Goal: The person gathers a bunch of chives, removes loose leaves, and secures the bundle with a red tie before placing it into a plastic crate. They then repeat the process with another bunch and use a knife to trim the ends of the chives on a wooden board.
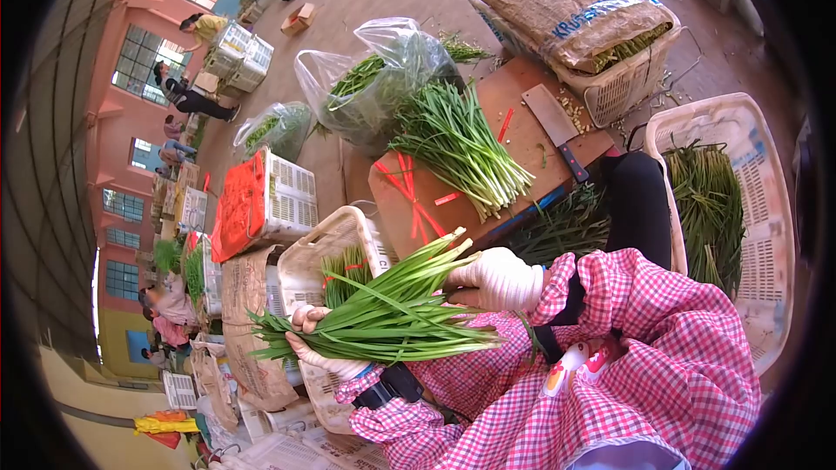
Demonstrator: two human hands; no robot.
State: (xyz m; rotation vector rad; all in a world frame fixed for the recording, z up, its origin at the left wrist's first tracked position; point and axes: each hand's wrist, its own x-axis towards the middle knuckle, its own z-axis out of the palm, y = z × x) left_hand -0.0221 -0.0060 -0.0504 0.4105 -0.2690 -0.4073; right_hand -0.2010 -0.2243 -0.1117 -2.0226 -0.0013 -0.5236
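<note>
The bundle of long green leaves (pixel 396 318) lies across both hands in front of the person's lap, its leafy tips toward the left hand and some pale stalk ends toward the wooden board. The left hand (pixel 315 335), partly wrapped in white, is curled around the leaves near their tips; a black watch-like band (pixel 388 386) sits at its wrist. The right hand (pixel 501 280), wrapped in white, is bent against the stalks near their pale ends; its fingertips are largely hidden, so whether they pinch or merely touch cannot be told. Both arms come out of pink checked clothing (pixel 670 331). Just beyond the bundle, a white crate (pixel 378 245) holds a smaller bunch (pixel 348 263) with a red band around it. Next to this is the wooden board (pixel 509 87), bearing a large pile of greens (pixel 461 144), red strips (pixel 408 193) and a cleaver (pixel 550 113). Clear plastic bags (pixel 402 45) with greens stand at the board's far edge. To the right, a basket (pixel 775 157) holds more greens (pixel 704 209), and a brown sack (pixel 562 4) tops another crate (pixel 629 91). Farther left is a red cover (pixel 239 202) on a crate; people, one in a yellow top (pixel 210 27), are in the background.
</note>
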